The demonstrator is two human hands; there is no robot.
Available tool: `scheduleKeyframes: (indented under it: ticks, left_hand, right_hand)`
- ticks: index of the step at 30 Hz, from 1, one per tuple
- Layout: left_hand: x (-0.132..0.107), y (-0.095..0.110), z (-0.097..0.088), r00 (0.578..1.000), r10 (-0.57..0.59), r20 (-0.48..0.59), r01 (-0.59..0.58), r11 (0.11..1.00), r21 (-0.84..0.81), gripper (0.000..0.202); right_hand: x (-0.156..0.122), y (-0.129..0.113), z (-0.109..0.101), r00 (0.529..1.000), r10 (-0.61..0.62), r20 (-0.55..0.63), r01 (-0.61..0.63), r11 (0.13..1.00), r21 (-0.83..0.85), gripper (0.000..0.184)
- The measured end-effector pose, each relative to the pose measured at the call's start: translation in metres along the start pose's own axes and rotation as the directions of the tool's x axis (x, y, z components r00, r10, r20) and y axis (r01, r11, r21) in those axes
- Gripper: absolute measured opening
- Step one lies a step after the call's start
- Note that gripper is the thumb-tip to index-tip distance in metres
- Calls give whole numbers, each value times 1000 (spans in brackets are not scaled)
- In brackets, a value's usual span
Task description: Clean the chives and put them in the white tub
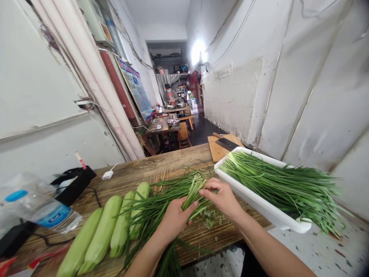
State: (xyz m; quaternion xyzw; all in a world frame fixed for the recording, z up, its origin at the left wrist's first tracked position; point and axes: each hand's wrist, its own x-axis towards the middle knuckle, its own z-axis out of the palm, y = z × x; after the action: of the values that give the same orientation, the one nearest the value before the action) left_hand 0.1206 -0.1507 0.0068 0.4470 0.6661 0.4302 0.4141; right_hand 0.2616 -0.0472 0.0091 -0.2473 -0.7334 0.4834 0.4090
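A bunch of garlic chives [193, 188] is gripped in my left hand [175, 217], pale stem ends pointing up and to the right. My right hand [220, 194] pinches with thumb and forefinger at those stem ends; what sits between the fingertips is too small to make out. More loose chives [152, 209] lie under and left of my left hand. Trimmed scraps [211, 220] are scattered on the wooden table below my hands. To the right, a white plastic tub [259, 204] holds a large pile of chives [276, 184], leaves hanging over its far right end.
Several pale green zucchini [102, 227] lie at left, near a water bottle [49, 211], a black box [75, 184] and a white charger [107, 175]. A cleaver [227, 144] rests on a cutting board [215, 148] behind the tub. Another person [170, 95] stands at a far table.
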Motion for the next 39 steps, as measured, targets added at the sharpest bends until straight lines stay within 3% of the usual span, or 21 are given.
scheduleKeyframes:
  ticks: [4, 7, 10, 12, 15, 19, 23, 28, 31, 33, 35, 37, 39]
  left_hand:
    - [0, 0, -1, 1000, -16, 3, 16, 1000, -5, 52]
    - [0, 2, -1, 999, -19, 33, 19, 1000, 12, 53]
    - [-1, 6, -1, 999, -4, 46, 3, 1000, 14, 53]
    - [-3, 9, -2, 997, -11, 73, 10, 1000, 21, 51]
    - [-9, 11, -6, 988, -67, 139, 64, 998, 26, 49]
    - [-13, 11, -9, 968, -110, 227, 116, 993, -13, 46]
    - [-12, 6, -14, 965, -126, 230, 133, 991, -14, 45]
    - [-12, 4, -22, 972, -112, 205, 119, 993, -22, 46]
    - [-12, 6, -23, 973, -118, 201, 127, 991, -35, 46]
    - [-11, 7, -21, 971, -122, 205, 131, 991, -35, 45]
    - [-10, 7, -19, 971, -119, 206, 127, 992, -26, 45]
    - [-8, 6, -16, 972, -117, 206, 121, 993, -10, 44]
    - [-7, 5, -15, 973, -113, 200, 115, 993, 0, 44]
  right_hand:
    - [-3, 1, -4, 991, -17, 135, 24, 998, -50, 16]
    - [-7, -5, -8, 981, -61, 181, 107, 961, -255, 6]
    - [-9, -14, -11, 961, -132, 242, 225, 883, -412, 13]
    - [-8, -18, -16, 942, -154, 299, 268, 880, -393, 23]
    - [-7, -19, -23, 930, -127, 345, 219, 945, -242, 27]
    - [-8, -12, -27, 958, -27, 284, 64, 991, -121, 28]
    - [-6, -7, -32, 975, 51, 216, -34, 996, -83, 28]
    - [4, -4, -52, 995, 89, 39, -84, 989, -122, 45]
    - [7, -2, -53, 998, 10, -56, -22, 978, -209, 55]
    - [7, -2, -45, 996, -90, -26, 80, 963, -257, 46]
    - [7, -3, -33, 987, -127, 96, 148, 952, -269, 25]
    - [8, -3, -23, 977, -94, 189, 143, 954, -265, 19]
    - [11, -1, -17, 981, -30, 192, 75, 970, -231, 23]
